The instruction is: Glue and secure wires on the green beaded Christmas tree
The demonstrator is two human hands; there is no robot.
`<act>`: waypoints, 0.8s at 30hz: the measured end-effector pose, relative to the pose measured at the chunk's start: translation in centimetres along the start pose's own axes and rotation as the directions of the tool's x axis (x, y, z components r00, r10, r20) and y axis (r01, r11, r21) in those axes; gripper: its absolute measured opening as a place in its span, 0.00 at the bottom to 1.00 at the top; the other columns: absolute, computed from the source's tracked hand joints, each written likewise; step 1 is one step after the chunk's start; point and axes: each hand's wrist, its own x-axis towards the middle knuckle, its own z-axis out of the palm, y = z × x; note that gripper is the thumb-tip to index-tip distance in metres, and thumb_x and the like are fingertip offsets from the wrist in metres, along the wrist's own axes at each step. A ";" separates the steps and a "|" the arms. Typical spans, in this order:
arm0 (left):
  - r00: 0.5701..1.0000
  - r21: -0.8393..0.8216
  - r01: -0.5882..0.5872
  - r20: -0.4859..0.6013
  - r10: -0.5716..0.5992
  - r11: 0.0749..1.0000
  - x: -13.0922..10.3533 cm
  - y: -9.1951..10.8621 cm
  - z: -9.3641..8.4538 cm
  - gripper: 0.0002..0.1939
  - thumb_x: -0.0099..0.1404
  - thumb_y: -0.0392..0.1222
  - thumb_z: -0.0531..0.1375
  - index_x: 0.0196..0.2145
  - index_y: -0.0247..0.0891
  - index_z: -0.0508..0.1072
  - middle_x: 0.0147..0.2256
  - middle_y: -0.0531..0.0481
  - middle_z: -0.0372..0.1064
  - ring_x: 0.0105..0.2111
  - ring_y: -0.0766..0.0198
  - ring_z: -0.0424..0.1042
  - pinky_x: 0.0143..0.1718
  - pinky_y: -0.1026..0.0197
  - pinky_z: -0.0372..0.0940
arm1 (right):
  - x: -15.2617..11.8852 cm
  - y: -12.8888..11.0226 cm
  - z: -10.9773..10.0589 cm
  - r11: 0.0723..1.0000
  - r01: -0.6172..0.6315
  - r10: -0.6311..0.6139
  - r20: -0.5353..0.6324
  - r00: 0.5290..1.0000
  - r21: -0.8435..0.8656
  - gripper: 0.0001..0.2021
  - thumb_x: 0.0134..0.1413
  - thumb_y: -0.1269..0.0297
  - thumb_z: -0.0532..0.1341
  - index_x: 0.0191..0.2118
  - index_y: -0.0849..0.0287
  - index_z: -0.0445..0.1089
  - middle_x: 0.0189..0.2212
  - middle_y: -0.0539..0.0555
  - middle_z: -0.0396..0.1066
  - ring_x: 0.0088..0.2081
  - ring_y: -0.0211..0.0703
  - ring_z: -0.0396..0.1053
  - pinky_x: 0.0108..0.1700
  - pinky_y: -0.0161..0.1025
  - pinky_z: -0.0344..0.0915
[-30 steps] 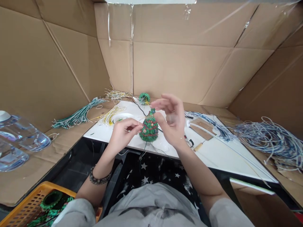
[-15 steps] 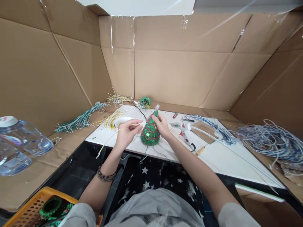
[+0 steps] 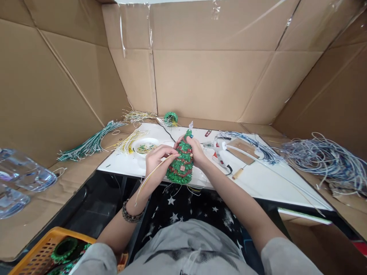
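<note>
Right hand's (image 3: pixel 198 153) grip clamped round the upper part of a green tree (image 3: pixel 181 166), thumb on the near face, fingers wrapping behind. Left hand's (image 3: pixel 158 162) grip pinched together on a thin pale yellowish wire (image 3: pixel 147 178), fingertips right at the tree's left side; wire's loose end curves down over the wrist. Tree: cone, glittery bumpy green tiers, reddish garland winding round, small square ornament low on the front, clear shiny topper (image 3: pixel 190 125). It's at the table's (image 3: pixel 266 187) near edge, center, tilted slightly; can't tell if the base touches. Thin wires stick out below it.

Table is smooth, white, flat. Left of the tree: white round dish (image 3: pixel 159 141) with small green and yellow bits, thin yellow-white wires (image 3: pixel 129 141) beside it. Right: white plastic glue gun (image 3: pixel 220 156), flat brown cardboard piece (image 3: pixel 242 151), wood-handled tool (image 3: pixel 237 174), strands of blue-white wire (image 3: pixel 259 148).

Further out: straight green-white wire bundle (image 3: pixel 93 144) at left, fuzzy green ring (image 3: pixel 171 117) at back, big tangled wire coil (image 3: pixel 329 164) at right. Clear plastic bottles (image 3: pixel 37 177) far left. Slotted orange basket (image 3: pixel 31 252) lower left, green tubular pieces (image 3: pixel 64 249) inside. Creased cardboard walls (image 3: pixel 206 84) around.
</note>
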 end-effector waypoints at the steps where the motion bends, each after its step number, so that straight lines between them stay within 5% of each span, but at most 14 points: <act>1: 0.999 0.021 -0.031 0.010 0.031 0.999 -0.1 0.1 0.0 0.03 0.62 0.36 0.66 0.30 0.39 0.78 0.31 0.52 0.76 0.31 0.67 0.73 0.33 0.65 0.67 | -0.1 0.1 0.1 1.000 0.000 0.000 -0.007 1.000 0.002 0.20 0.47 0.42 0.64 0.28 0.55 0.65 0.26 0.52 0.75 0.37 0.47 0.75 0.38 0.41 0.73; 9: 0.978 0.117 -0.154 0.162 0.134 0.981 0.1 0.6 -0.6 0.04 0.66 0.34 0.63 0.32 0.38 0.76 0.32 0.51 0.74 0.33 0.66 0.72 0.38 0.64 0.67 | -0.3 0.1 0.4 1.000 -0.023 0.024 -0.069 0.997 0.006 0.20 0.47 0.41 0.64 0.29 0.56 0.70 0.23 0.50 0.73 0.33 0.45 0.74 0.36 0.40 0.71; 15: 0.968 0.103 -0.136 0.225 0.110 0.985 0.3 0.0 -0.9 0.06 0.68 0.37 0.60 0.33 0.39 0.74 0.33 0.51 0.73 0.33 0.65 0.72 0.37 0.62 0.67 | 0.0 0.3 0.1 1.000 -0.009 0.010 -0.056 0.998 0.023 0.20 0.48 0.41 0.65 0.29 0.56 0.71 0.23 0.50 0.73 0.32 0.46 0.74 0.35 0.41 0.71; 24: 0.970 0.220 -0.209 0.166 0.175 0.953 0.4 -1.1 -1.3 0.06 0.71 0.39 0.57 0.36 0.39 0.72 0.34 0.51 0.69 0.30 0.67 0.69 0.33 0.64 0.67 | 2.2 0.2 0.0 1.000 -0.008 0.008 0.030 1.000 -0.031 0.19 0.48 0.44 0.68 0.29 0.57 0.72 0.23 0.48 0.74 0.27 0.40 0.71 0.33 0.37 0.69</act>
